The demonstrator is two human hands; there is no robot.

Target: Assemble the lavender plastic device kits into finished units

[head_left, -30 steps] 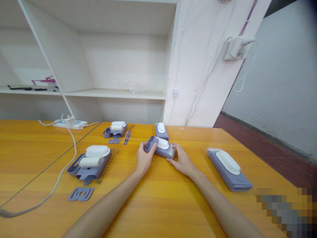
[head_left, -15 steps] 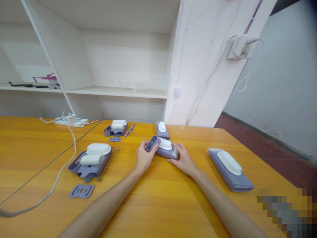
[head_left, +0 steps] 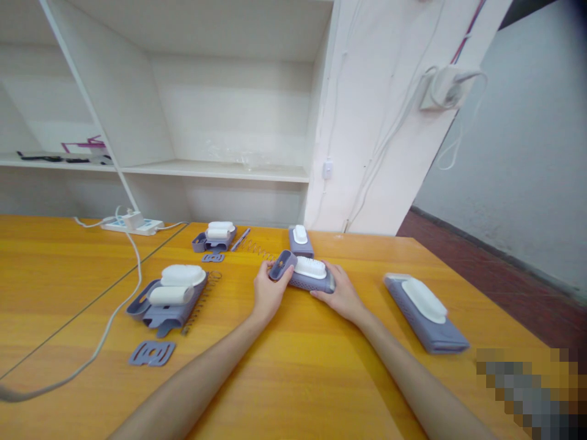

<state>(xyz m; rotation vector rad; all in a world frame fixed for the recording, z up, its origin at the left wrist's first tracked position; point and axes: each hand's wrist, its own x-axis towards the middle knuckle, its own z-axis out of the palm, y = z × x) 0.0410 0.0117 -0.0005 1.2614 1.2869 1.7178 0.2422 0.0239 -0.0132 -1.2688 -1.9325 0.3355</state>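
"How are the fingers set?"
"The left hand (head_left: 270, 294) pinches the grey end cup (head_left: 283, 266), thumb on its near side. The right hand (head_left: 342, 297) curls round the opposite end of the grey box (head_left: 309, 284)."
"Where's that box?"
"Mid-bench, nearer the far edge, white pad (head_left: 310, 267) upward. Can't tell whether it touches the wood."
"And around it?"
"Just beyond, a second box (head_left: 302, 250) by the far edge. Towards the right edge, a third (head_left: 428, 330). On the left, a coiled spring (head_left: 198, 305) beside a disassembled unit (head_left: 167, 316), with a slotted plate (head_left: 152, 353) nearer the front edge."
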